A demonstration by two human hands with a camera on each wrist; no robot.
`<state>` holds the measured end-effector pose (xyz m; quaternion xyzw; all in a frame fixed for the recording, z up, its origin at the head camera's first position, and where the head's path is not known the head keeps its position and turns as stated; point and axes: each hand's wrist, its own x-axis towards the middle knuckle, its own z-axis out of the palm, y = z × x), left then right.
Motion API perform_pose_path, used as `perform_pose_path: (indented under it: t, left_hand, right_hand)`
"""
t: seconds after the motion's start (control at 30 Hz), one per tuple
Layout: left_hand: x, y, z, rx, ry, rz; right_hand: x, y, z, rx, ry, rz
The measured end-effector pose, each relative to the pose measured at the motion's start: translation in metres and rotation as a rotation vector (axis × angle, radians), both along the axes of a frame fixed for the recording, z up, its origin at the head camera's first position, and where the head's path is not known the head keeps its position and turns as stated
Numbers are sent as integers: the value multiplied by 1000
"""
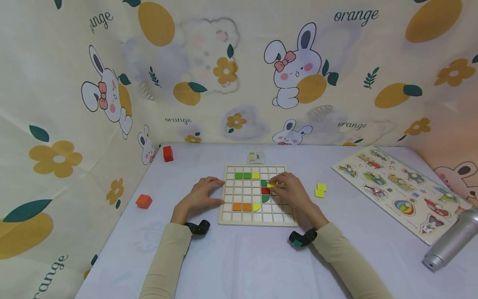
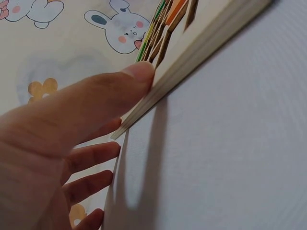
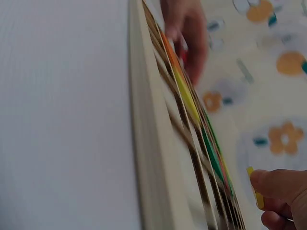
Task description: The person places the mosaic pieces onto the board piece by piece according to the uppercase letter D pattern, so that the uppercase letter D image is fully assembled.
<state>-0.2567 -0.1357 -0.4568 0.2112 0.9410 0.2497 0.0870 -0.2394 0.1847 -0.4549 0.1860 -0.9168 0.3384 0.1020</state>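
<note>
A square wooden grid board [image 1: 228, 221] lies on the table with green, yellow, red and orange tiles in some of its cells. At its left edge is my left hand [image 1: 201, 194], fingers apart and fairly straight, the thumb [image 2: 139, 72] against the board's side. My right hand [image 1: 293, 191] is over the board's right part and pinches a yellow tile [image 3: 257, 189] between thumb and fingers, above the grid. Under that tile, in the head view, a red tile [image 1: 265, 191] sits between two green pieces, the lower a green quarter-circle [image 1: 265, 198]. A yellow quarter-circle [image 1: 256, 207] ends the orange row.
Two yellow tiles [image 1: 319, 193] lie right of the board. A small pattern card [image 1: 255, 157] is behind it. Red [image 1: 168, 153] and orange [image 1: 144, 201] blocks stand at left. A picture puzzle board [image 1: 392, 182] and a silver cylinder [image 1: 449, 241] are at right.
</note>
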Motion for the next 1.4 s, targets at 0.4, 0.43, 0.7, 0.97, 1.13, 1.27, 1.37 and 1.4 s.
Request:
perform_pose_path:
  t: [0.4, 0.43, 0.7, 0.97, 1.13, 1.27, 1.37, 1.4]
  left_hand:
    - [-3, -1, -1, 3, -8, -7]
    - [-3, -1, 0, 4, -10, -9]
    - [-3, -2, -1, 8, -21, -3]
    - [-3, -1, -2, 2, -18, 4]
    - [-3, -1, -2, -1, -15, 4]
    - [-2, -1, -1, 4, -20, 10]
    - [-2, 0, -1, 9, -24, 10]
    - [-2, 0, -1, 9, -23, 9]
  right_hand:
    - [2, -70, -4, -11, 53, 231]
    - [2, -74, -5, -11, 57, 237]
    - [0, -87, -7, 69, 105, 273]
    - [3, -87, -5, 116, 91, 255]
    - [5, -85, -5, 121, 31, 235]
    - [4, -79, -3, 100, 35, 237]
    - [2, -71, -1, 68, 59, 245]
    - [2, -67, -1, 62, 60, 240]
